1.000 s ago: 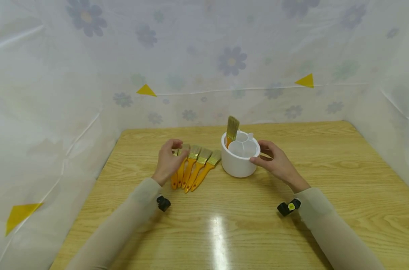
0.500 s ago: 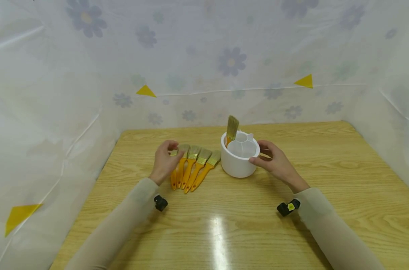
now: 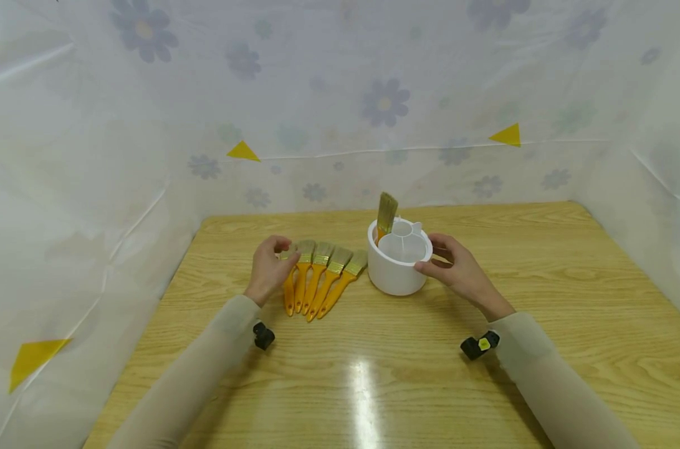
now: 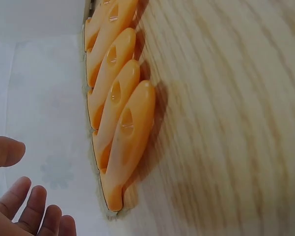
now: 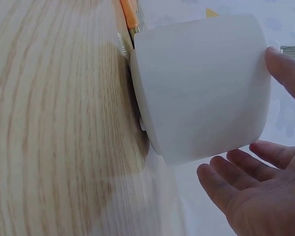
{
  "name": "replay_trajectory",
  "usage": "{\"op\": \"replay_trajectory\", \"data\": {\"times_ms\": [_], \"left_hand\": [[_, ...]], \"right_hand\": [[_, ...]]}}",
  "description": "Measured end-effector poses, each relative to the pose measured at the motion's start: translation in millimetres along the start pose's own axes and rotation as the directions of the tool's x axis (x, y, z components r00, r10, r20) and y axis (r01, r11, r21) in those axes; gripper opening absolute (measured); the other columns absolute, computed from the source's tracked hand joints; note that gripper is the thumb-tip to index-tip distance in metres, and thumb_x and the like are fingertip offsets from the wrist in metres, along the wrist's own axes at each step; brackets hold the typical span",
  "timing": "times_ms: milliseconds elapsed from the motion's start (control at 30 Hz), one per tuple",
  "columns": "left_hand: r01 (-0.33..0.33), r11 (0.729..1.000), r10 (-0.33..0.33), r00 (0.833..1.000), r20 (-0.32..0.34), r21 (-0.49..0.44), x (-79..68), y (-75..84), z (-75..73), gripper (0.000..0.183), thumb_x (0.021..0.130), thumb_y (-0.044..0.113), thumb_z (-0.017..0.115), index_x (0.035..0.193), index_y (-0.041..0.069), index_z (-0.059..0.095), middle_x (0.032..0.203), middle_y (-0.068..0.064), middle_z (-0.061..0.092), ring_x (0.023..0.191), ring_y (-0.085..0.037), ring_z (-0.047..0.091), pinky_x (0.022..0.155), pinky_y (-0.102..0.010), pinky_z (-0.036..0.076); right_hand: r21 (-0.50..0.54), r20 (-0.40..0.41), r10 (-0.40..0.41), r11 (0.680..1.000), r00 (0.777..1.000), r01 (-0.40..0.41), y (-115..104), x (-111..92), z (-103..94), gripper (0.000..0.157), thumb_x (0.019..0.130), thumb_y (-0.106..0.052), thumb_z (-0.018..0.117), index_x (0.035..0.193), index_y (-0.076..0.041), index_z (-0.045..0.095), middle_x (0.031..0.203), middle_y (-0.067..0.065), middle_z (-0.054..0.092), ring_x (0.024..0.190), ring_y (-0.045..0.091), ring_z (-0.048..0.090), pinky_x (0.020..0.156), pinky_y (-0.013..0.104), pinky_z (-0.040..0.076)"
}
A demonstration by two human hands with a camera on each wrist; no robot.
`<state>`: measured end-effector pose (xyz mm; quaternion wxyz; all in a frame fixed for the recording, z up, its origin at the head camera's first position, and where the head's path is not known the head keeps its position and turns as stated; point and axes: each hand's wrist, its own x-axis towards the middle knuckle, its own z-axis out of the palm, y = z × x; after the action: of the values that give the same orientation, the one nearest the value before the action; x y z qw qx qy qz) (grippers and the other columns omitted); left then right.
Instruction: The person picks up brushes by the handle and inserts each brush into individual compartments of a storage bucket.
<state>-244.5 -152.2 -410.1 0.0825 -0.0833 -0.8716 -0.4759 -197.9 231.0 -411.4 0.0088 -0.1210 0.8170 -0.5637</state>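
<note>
Several flat paintbrushes (image 3: 320, 277) with orange handles lie fanned on the table, bristles toward the back. My left hand (image 3: 269, 268) hovers at the bristle end of the leftmost paintbrush (image 3: 288, 296), thumb and fingers spread apart. The left wrist view shows nothing between that thumb and the fingers (image 4: 32, 209). To the right of the fan stands a white round brush holder (image 3: 398, 274) with inner compartments. One paintbrush (image 3: 386, 215) stands in it, bristles up, at the left. My right hand (image 3: 460, 268) holds the holder's right side, thumb at the rim and fingertips along the wall.
The wood-grain table (image 3: 340, 386) reaches back to a flower-patterned plastic curtain (image 3: 328, 93), which also encloses both sides. Yellow triangles (image 3: 243, 151) mark the curtain. Black wrist cameras (image 3: 480, 344) sit at both cuffs.
My left hand has shifted a little to the left across the bristles, uncovering more of the leftmost paintbrushes. The right hand and the brush holder have stayed in place.
</note>
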Motion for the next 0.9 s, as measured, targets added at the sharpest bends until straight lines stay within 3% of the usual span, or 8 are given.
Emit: {"op": "replay_trajectory", "data": {"times_ms": [900], "left_hand": [[0.129, 0.979, -0.139, 0.989, 0.052, 0.161, 1.6, -11.5, -1.4, 0.043, 0.087, 0.016, 0.069, 0.122, -0.005, 0.056, 0.118, -0.023, 0.051, 0.103, -0.033, 0.048, 0.088, -0.047, 0.042]], "right_hand": [[0.005, 0.002, -0.008, 1.000, 1.000, 0.008, 1, 1, 0.4, 0.067, 0.087, -0.030, 0.071, 0.142, -0.013, 0.038, 0.139, 0.010, 0.043, 0.130, 0.032, 0.042, 0.103, 0.048, 0.039]]}}
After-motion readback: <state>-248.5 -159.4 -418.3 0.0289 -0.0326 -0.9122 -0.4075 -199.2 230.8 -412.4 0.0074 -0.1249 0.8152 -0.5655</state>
